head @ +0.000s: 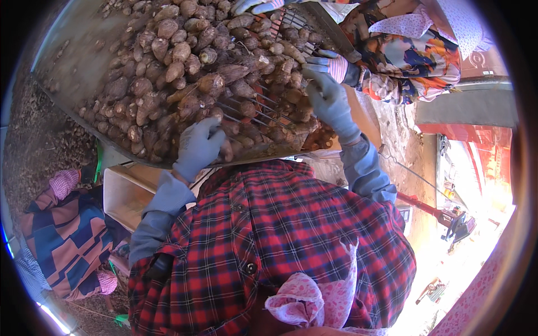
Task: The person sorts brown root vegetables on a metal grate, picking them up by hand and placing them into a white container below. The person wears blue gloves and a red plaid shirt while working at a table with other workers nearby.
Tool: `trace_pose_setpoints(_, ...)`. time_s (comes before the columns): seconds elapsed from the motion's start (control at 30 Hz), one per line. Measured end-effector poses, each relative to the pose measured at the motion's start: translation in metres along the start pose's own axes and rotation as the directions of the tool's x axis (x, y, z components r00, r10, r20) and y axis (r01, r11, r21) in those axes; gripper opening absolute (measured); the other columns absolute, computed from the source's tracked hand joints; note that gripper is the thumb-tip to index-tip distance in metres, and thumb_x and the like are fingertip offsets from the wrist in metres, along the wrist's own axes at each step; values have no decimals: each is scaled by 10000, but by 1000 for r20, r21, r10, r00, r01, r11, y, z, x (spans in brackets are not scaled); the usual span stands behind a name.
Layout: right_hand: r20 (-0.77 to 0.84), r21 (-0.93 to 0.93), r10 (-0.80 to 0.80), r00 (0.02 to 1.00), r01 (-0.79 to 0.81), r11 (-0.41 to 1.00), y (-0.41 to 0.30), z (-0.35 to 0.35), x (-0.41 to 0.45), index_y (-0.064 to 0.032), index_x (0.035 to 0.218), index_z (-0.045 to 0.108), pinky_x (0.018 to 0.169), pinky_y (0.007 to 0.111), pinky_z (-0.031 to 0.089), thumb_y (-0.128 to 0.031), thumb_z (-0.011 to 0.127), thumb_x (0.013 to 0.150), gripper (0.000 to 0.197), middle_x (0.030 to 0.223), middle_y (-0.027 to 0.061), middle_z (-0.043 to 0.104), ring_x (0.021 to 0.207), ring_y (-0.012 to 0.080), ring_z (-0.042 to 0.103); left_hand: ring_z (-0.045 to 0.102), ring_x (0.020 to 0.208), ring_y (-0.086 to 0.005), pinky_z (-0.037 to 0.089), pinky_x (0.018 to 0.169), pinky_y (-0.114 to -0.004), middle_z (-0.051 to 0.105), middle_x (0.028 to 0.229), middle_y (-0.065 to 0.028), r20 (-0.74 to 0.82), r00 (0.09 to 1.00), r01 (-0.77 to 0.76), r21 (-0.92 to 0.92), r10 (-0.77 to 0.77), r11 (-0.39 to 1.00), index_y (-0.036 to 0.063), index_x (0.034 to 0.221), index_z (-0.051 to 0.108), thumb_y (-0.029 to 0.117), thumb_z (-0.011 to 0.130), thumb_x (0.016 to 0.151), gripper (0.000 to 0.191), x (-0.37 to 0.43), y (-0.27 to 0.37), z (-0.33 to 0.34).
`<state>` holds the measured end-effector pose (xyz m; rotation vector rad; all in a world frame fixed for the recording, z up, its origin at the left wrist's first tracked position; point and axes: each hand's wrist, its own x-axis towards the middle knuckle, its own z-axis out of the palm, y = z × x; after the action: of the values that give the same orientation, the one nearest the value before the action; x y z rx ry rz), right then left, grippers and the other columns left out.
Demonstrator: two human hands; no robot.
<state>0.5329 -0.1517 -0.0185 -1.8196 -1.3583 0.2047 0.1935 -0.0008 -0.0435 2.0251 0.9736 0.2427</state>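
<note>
A large heap of brown taro corms (176,71) lies on a metal sorting table (69,71) before me. Grey work gloves cover both my hands. My left hand (199,145) is at the near edge of the heap, its fingers curled down beside a small pinkish-brown piece (227,151). Whether it grips that piece is not clear. Over the right end of the heap, my right hand (330,101) has bent fingers close to several corms. Its palm side is hidden, so I cannot see if anything is in it. Between my hands, corms rest on a grate of metal bars (262,110).
Across the table, a co-worker's striped gloved hand (325,65) reaches the corms near my right hand; another gloved hand (260,6) is at the top. A second person (69,243) is low at left, beside a pale open box (126,197). Red machinery (462,130) stands at right.
</note>
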Motion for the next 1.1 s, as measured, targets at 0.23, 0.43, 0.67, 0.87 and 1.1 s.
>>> trace_pose_setpoints(0.23,359,85,-248,900,233,969,-36,43,10,-83,1324,699,968,476,570,-90,655,955,371,1230,184,709,1133,398,690,700,944,-134,565,839,-301,768,1089,-94,-47,993,75,-416,-104,906,20,1236,744,83,678,1008,245,-26,28,-39)
trace_pose_setpoints(0.43,429,36,-304,850,320,947,-31,57,8,-129,1367,689,970,476,565,-115,668,924,444,1290,160,682,1152,377,685,715,873,-192,563,789,-333,746,1006,-137,-75,997,-28,83,34,996,40,1205,759,147,729,962,267,-52,-4,-43)
trace_pose_setpoints(0.67,825,-236,-75,559,464,854,-35,96,34,-190,1385,683,910,457,582,-286,708,904,491,1335,145,675,1087,366,717,741,927,-194,575,809,-313,767,1136,-104,-120,992,-17,-352,-27,936,-6,1243,725,177,633,1072,267,-32,23,-29)
trace_pose_setpoints(0.87,577,316,-56,815,-159,935,-76,51,44,-26,1396,658,883,369,581,-343,627,1065,460,1101,198,750,1023,229,725,703,1179,-230,632,877,-378,706,1333,-132,221,933,324,-861,-284,392,15,1391,640,489,452,1148,565,-30,36,-35)
trace_pose_setpoints(1.1,615,158,-355,704,331,930,-103,88,22,-119,1207,722,951,491,555,-449,650,1019,386,1076,146,697,1057,309,703,680,926,-161,568,750,-313,739,1130,-65,224,948,286,-911,-227,297,36,1289,711,370,583,1094,407,-41,8,-39)
